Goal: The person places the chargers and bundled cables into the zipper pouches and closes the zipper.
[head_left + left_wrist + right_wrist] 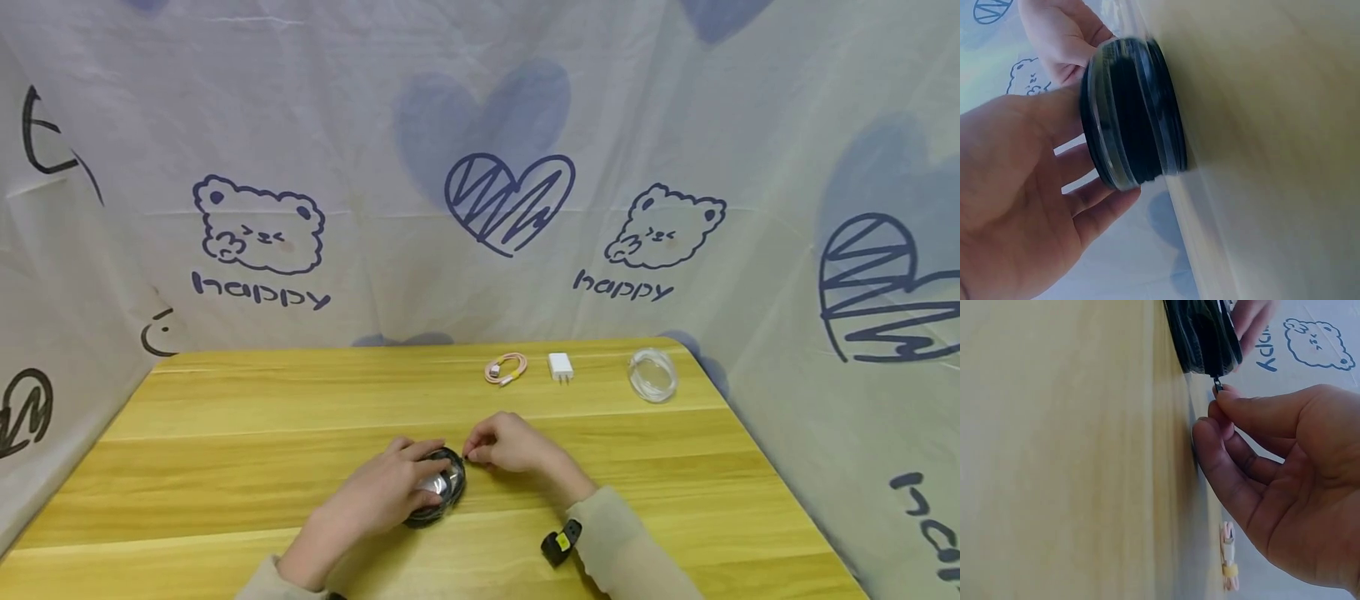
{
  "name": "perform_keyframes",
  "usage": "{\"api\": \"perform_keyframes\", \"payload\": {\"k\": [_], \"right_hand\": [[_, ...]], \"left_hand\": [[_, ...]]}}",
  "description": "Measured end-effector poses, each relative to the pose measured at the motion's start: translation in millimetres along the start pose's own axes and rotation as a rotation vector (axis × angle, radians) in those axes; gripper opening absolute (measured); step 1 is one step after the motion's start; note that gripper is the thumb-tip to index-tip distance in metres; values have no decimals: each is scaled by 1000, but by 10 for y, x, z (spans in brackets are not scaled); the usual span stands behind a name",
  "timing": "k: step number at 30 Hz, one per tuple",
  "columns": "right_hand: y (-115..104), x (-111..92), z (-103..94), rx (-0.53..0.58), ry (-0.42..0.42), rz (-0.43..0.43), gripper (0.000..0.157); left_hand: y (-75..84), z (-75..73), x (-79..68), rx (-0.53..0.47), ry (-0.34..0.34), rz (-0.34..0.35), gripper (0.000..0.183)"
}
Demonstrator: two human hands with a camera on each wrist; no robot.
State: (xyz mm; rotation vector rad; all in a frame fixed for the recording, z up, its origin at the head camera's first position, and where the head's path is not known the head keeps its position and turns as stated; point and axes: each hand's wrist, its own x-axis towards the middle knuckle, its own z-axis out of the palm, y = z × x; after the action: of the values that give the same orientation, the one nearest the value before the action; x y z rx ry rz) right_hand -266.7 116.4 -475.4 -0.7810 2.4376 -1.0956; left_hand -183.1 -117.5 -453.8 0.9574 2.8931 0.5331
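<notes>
**One case (441, 484), two hands: left hand (378, 487) gripping, right hand (512, 442) pinching**

Pale cloth (360, 142) hangs behind and along both sides, printed with blue hearts, bear faces and the word "happy". Before it spreads the table (247, 475), yellowish, with wood grain. Light sleeves (637, 546) end above the wrists, and a small black device (558, 543) with a yellow patch sits beside the right one.

The left hand holds the case from its left side, thumb and fingers spread over it and bent at its edge. The right hand is at the case's opposite side, thumb and forefinger pressed together, the other fingers curled in.

The case is round and black with a shiny top, near the middle of the table's front part; whether its base touches the wood I cannot tell.

Toward the back edge lie, from right to left, a clear coil (637, 383), a white charger (559, 365) with its prongs toward the person, and a pink cable (495, 371) looped under a yellow tie. Smallest is the zip pull (1218, 385), dark, at the case's edge between the right thumb and forefinger.
</notes>
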Motion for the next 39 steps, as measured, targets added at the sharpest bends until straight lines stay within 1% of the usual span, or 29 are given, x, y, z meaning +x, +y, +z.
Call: {"api": "perform_keyframes", "payload": {"k": [4, 9, 13, 19, 25, 29, 34, 39], "right_hand": [[16, 20, 27, -6, 26, -4, 13], [27, 35, 39, 13, 36, -10, 14], [34, 33, 41, 10, 32, -12, 14], [34, 14, 14, -5, 4, -26, 12], [31, -11, -48, -67, -47, -45, 13], [28, -22, -70, -58, -73, -44, 13], [31, -24, -64, -32, -71, -28, 14], [37, -3, -23, -35, -32, -17, 13]], "left_hand": [[-14, -10, 5, -8, 1, 19, 50], [-21, -34, -4, -41, -38, 40, 50], [-23, -32, -10, -50, -49, 49, 52], [11, -22, -10, -33, -41, 29, 54], [42, -24, -15, -36, -46, 1, 54], [42, -23, -16, -39, -44, -5, 54], [45, -27, -17, -40, -40, 0, 53], [46, -26, -18, -42, -26, -3, 51]]}}
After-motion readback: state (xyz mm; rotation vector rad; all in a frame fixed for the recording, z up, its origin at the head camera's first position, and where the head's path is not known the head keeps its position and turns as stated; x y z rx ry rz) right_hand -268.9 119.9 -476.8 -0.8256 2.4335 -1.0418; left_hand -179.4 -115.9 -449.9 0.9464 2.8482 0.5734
